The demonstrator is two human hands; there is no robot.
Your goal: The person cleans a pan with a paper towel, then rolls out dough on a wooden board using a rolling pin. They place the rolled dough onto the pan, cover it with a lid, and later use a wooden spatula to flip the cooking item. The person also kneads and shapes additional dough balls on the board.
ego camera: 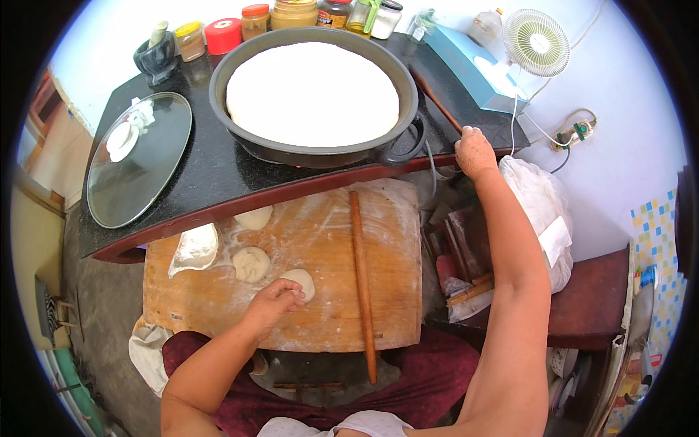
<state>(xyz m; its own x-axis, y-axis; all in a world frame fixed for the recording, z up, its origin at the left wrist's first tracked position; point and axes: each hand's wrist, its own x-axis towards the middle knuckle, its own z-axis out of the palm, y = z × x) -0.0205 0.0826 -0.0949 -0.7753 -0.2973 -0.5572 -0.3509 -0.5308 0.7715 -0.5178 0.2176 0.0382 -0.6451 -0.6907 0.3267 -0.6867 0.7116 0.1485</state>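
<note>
My right hand (474, 150) is closed on the near end of a thin wooden stick (435, 102) at the edge of the black countertop. Over the wooden board, my left hand (277, 306) hangs with bent fingers beside a flattened dough ball (301, 284); whether it pinches anything is unclear. Another dough ball (251, 264) and a partly hidden dough piece (255, 218) lie farther back on the floured board (322, 328). A long wooden rolling pin (362, 284) lies lengthwise on the board, its near end past the edge. A round electric pan (314, 148) holds a large white dough sheet (312, 93).
A glass lid (139, 169) lies on the countertop (218, 180), left of the pan. Jars, a stone mortar (157, 61), a blue box (464, 68) and a small fan (537, 43) stand behind. A metal scoop (196, 248) sits on the board. A plastic bag (538, 202) is at right.
</note>
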